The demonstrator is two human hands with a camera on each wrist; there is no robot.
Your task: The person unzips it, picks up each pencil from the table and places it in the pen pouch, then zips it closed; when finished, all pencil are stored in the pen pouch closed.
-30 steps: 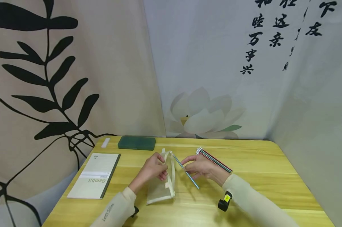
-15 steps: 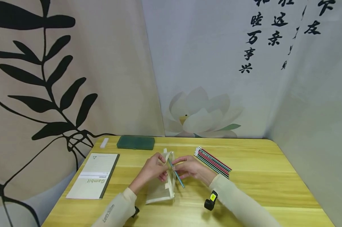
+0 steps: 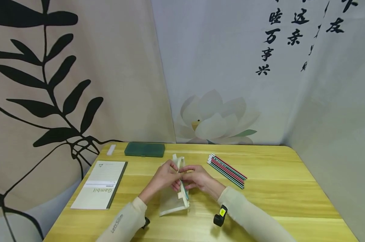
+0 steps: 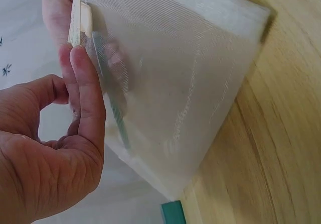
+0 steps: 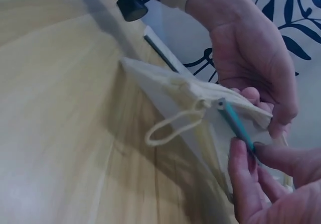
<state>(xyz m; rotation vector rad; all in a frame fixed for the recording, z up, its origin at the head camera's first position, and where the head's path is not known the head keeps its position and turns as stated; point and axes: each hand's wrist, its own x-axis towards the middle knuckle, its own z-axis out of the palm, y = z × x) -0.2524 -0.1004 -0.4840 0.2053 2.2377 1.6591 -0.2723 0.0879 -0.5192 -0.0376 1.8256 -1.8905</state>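
A pale translucent mesh zip pouch [image 3: 172, 201] is held upright over the table, its zipped mouth spread apart. My left hand [image 3: 164, 176] grips the pouch by its mouth edge. My right hand [image 3: 198, 178] pinches a blue pencil [image 5: 235, 123] at the opening. Through the mesh in the left wrist view, the pencil's dark shaft [image 4: 115, 108] shows, so part of it lies within the pouch. A cord loop [image 5: 173, 128] hangs from the zip end. Both hands nearly touch at the mouth, and the fingers hide some of the pencil in the head view.
Several striped pencils [image 3: 227, 170] lie side by side right of the hands. On the left is a notebook [image 3: 99, 185]. A dark green case [image 3: 144, 150] and a small white eraser-like block [image 3: 111, 150] sit along the back edge of the wooden table [image 3: 291, 201].
My right hand has moved left with the blue pencil and brought it from beside the pouch into its mouth. The left hand still grips the pouch in nearly the same spot.
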